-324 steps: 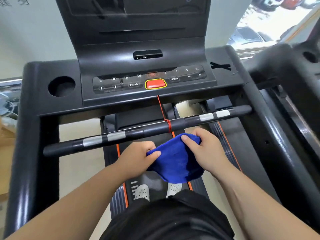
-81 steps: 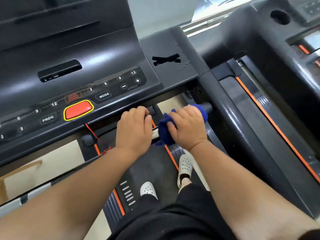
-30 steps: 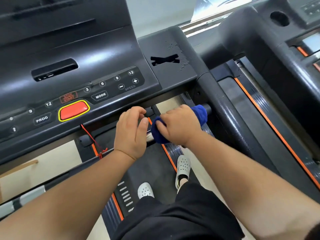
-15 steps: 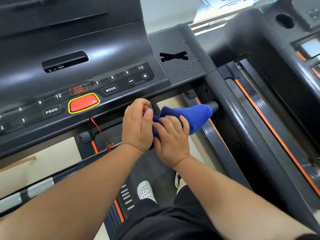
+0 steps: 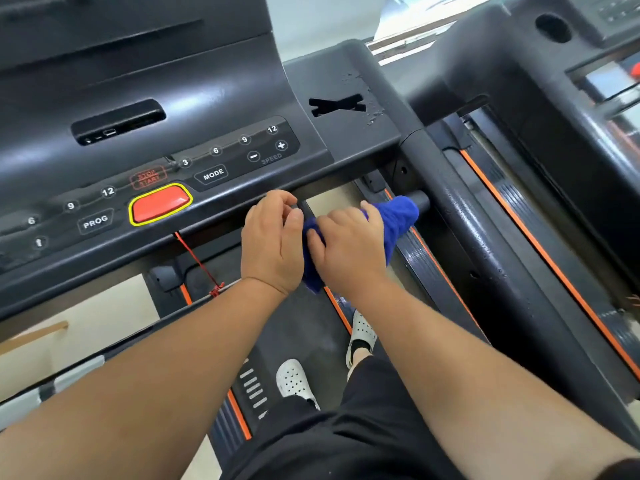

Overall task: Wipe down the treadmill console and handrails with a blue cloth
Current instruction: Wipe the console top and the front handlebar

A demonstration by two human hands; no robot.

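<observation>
The blue cloth [image 5: 396, 216] is wrapped over the right end of the black front crossbar [image 5: 419, 199], just under the console [image 5: 207, 98]. My right hand [image 5: 349, 251] presses on the cloth and grips it around the bar. My left hand [image 5: 273, 244] sits directly to its left, fingers curled over the bar, touching the cloth's edge. Most of the bar under both hands is hidden. The right handrail [image 5: 485, 258] runs down from the console corner, apart from both hands.
A red stop button [image 5: 160, 203] and a red safety cord [image 5: 199, 263] lie left of my hands. A second treadmill [image 5: 571, 98] stands close on the right. My white shoes [image 5: 296, 382] stand on the belt below.
Over the last second my right hand slid left along the bar with the cloth, then back slightly right; the cloth's free end now covers the bar's right end. My left hand stayed put.
</observation>
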